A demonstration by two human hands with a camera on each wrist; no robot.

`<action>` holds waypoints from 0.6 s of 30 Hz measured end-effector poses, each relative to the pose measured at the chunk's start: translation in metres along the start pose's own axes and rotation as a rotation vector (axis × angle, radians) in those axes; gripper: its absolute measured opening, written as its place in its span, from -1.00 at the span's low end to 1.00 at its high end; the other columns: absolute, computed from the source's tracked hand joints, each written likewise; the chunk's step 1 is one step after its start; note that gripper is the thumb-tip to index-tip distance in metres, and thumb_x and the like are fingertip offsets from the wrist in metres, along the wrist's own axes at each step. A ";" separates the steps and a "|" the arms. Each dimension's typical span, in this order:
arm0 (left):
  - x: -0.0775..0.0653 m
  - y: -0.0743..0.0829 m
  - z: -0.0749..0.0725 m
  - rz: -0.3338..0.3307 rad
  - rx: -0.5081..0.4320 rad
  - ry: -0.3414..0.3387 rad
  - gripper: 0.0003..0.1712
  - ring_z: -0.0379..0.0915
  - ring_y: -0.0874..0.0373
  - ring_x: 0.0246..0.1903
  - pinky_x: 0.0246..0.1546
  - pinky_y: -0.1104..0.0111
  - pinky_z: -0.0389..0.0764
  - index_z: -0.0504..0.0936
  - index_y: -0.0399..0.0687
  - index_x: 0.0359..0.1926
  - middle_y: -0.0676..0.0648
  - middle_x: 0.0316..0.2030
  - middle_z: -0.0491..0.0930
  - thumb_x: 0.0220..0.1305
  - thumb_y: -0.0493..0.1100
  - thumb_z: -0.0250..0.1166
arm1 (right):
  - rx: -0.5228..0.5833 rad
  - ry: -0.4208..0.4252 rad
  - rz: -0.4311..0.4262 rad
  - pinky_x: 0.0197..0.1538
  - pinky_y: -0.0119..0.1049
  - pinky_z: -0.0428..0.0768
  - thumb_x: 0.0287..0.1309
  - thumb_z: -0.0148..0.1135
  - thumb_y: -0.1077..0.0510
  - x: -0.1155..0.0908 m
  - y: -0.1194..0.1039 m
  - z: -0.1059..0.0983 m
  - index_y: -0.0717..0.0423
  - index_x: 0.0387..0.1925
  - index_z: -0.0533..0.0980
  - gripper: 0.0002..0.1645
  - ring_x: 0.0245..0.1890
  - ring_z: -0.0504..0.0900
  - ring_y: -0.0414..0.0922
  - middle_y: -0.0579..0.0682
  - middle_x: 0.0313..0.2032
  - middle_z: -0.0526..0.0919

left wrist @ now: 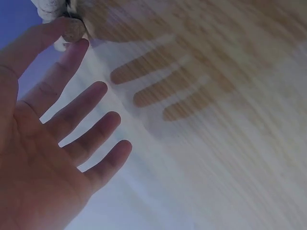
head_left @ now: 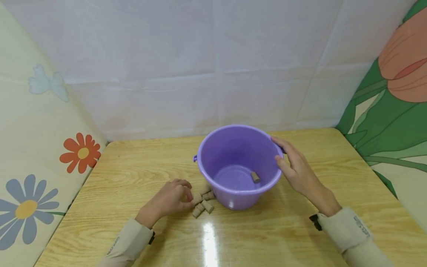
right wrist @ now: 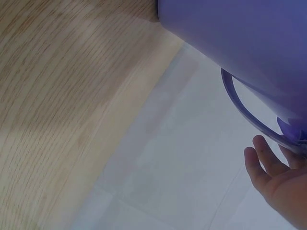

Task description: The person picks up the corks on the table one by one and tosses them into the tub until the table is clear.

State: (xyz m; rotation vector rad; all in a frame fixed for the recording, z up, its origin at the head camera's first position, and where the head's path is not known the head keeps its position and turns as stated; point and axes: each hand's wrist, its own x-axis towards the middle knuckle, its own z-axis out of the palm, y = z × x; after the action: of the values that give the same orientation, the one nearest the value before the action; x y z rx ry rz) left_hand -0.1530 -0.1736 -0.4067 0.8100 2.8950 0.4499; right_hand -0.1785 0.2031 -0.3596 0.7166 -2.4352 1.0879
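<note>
A purple bucket (head_left: 240,196) stands upright on the table, with one brown cork (head_left: 255,177) lying on its floor. My right hand (head_left: 300,174) holds the right side of its rim; in the right wrist view the bucket's curved handle (right wrist: 249,115) hangs down beside the fingers. Left of the bucket lies a small pile of tan corks (head_left: 207,206). At the pile's left edge is my left hand (head_left: 171,198), its thumb and index finger pinching a cork (left wrist: 73,29), while the other fingers are spread in the left wrist view.
The wooden table (head_left: 133,167) carries the bucket and the loose corks. A white sheet (head_left: 160,66) hangs behind it. Panels with painted flowers (head_left: 26,209) stand along the left and right sides.
</note>
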 end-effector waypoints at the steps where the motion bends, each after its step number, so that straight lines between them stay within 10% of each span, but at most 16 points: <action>1: 0.000 -0.001 0.000 0.009 0.006 0.011 -0.83 0.40 -0.08 0.05 0.11 -0.07 0.37 0.67 0.16 -0.49 -0.05 -0.04 0.57 -0.02 0.10 0.35 | 0.000 0.000 0.001 0.11 -0.69 0.27 0.25 -0.04 0.24 0.000 0.000 0.000 0.04 0.32 0.17 -0.41 0.12 0.43 -0.06 0.10 0.20 0.40; 18: 0.000 -0.010 -0.029 -0.016 0.036 0.234 -0.87 0.42 -0.11 0.07 0.04 -0.04 0.45 0.61 0.13 -0.43 -0.12 0.00 0.55 0.05 0.02 0.33 | 0.004 -0.001 0.000 0.11 -0.68 0.29 0.25 -0.05 0.24 -0.002 -0.001 0.000 0.06 0.32 0.17 -0.41 0.12 0.43 -0.07 0.10 0.19 0.41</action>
State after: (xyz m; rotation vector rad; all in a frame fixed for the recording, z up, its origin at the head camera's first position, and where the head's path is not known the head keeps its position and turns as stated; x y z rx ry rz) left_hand -0.1631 -0.1896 -0.3823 0.7870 3.1296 0.5255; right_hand -0.1766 0.2029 -0.3600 0.7187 -2.4351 1.0928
